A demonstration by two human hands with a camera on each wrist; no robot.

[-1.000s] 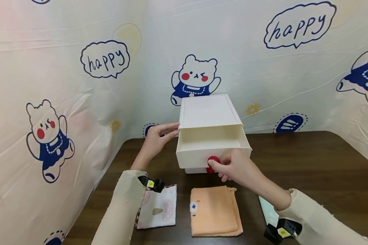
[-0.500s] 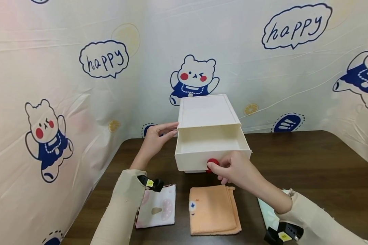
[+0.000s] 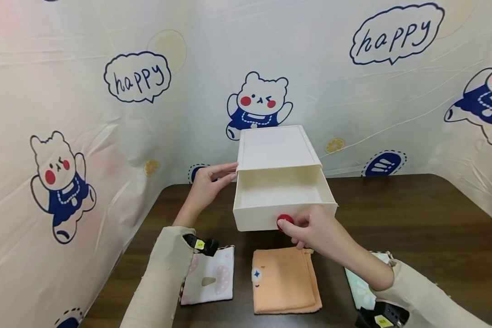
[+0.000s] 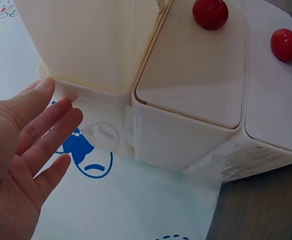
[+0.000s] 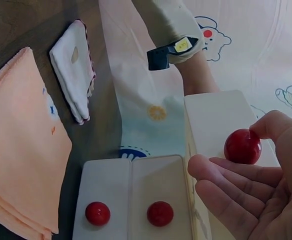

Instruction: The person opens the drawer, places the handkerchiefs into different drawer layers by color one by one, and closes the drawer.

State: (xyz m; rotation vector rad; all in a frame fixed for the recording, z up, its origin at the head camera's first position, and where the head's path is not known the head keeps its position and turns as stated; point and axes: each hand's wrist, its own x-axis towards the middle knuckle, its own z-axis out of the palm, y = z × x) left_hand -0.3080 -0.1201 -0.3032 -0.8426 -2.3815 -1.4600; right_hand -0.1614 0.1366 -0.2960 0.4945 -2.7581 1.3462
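Cabinet [image 3: 278,146] on dark worktop [image 3: 393,228], drawer [image 3: 256,219] extended.
Right hand [image 3: 320,230] pinches red knob [image 3: 285,218]; left hand [image 3: 208,186], uncurled, touches cabinet. Printed sheet [image 3: 320,54] behind cabinet; towels [image 3: 284,282] in front.

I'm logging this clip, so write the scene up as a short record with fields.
Unit: white plastic drawer cabinet on a dark brown wood-grain table
Top drawer: pulled open
Lower drawers: two, both shut
Right hand: pinches the top drawer's glossy red round knob
Left hand: touches the cabinet's left side near its front
Cloths: folded white cloth with pink markings, left; folded orange towel, middle; pale green cloth, right, partly hidden by the right arm
Backdrop: pale sheet printed with cartoon bears
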